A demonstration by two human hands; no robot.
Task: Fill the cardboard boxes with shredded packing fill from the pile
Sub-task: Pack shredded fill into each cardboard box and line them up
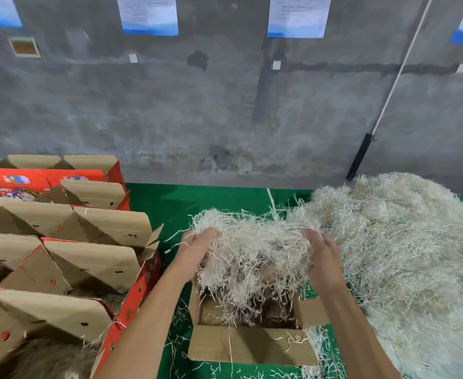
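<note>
Left hand [197, 250] and right hand [322, 258] clutching shredded fill [252, 255] above open cardboard box [252, 348], pile [405, 242] beside

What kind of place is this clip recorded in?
Probably a packing area in a warehouse or workshop: a big pile of shredded fill on a green-covered table, rows of open red cartons, and printed notices on a bare concrete wall.

Your two bare forearms reach forward side by side. Your left hand [197, 248] and your right hand [324, 257] face each other, palms inward, fingers curled, raised level and set apart.
</note>
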